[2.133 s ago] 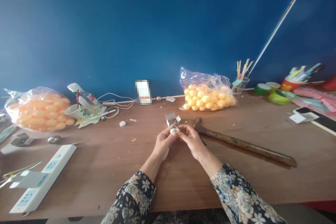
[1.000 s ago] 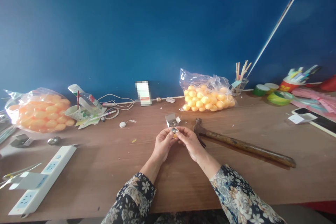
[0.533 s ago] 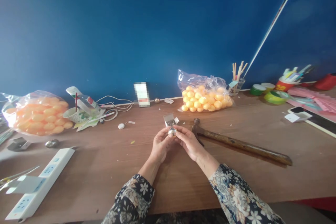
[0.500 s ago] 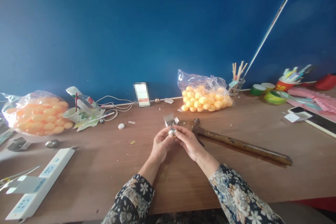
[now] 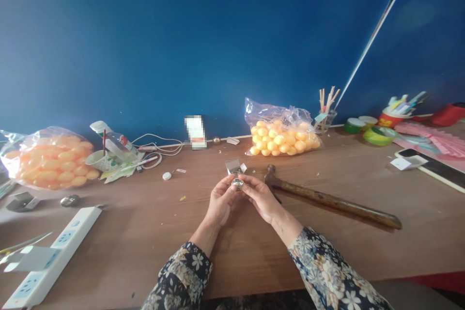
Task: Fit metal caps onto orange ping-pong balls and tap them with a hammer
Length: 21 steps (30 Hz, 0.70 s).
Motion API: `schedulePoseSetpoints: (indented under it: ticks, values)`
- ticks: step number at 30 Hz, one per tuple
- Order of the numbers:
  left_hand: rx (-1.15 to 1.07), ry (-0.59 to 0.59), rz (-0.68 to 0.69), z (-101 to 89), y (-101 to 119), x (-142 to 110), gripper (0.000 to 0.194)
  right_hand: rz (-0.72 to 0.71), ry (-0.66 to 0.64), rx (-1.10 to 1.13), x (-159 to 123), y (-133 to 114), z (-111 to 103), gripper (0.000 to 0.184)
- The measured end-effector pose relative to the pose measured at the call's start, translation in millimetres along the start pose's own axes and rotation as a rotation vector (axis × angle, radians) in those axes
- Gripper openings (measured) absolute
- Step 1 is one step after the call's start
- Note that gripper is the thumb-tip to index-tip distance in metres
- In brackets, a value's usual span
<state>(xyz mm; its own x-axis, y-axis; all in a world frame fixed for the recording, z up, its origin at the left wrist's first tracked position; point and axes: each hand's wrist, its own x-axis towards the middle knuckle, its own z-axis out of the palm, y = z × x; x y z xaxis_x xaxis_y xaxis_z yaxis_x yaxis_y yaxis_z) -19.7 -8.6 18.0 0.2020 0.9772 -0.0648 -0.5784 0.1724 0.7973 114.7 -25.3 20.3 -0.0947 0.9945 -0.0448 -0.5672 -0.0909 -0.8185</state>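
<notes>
Between the fingertips of both hands is a small shiny silver ball (image 5: 238,184), a round metal piece with bright reflections. My left hand (image 5: 220,200) pinches it from the left, and my right hand (image 5: 262,198) grips it from the right. Just beyond the fingers stands a small open box (image 5: 233,166) with silvery bits in it, partly hidden by my hands. A hammer (image 5: 330,197) with a worn wooden handle lies to the right, its head close to my right hand.
Bags of orange balls lie at the back right (image 5: 281,138) and far left (image 5: 51,160). A white power strip (image 5: 54,256) stretches along the left. A phone (image 5: 436,169), green tape rolls (image 5: 379,135) and a pen cup (image 5: 391,118) occupy the right side. Another silver ball (image 5: 69,200) rests at left.
The whole view has shifted very slightly. Both hands stay on the silver ball in nearly the same place; the ball looks slightly turned in the fingers.
</notes>
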Motion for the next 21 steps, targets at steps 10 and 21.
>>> schedulePoseSetpoints:
  ticks: [10, 21]
  values:
    - [-0.037, 0.006, -0.01, -3.1, 0, 1, 0.023, -0.1, 0.016, -0.182, -1, 0, 5, 0.034]
    - [0.001, -0.02, 0.001, -2.7, -2, 2, 0.029, -0.306, 0.027, -0.535, -1, 12, 4, 0.05]
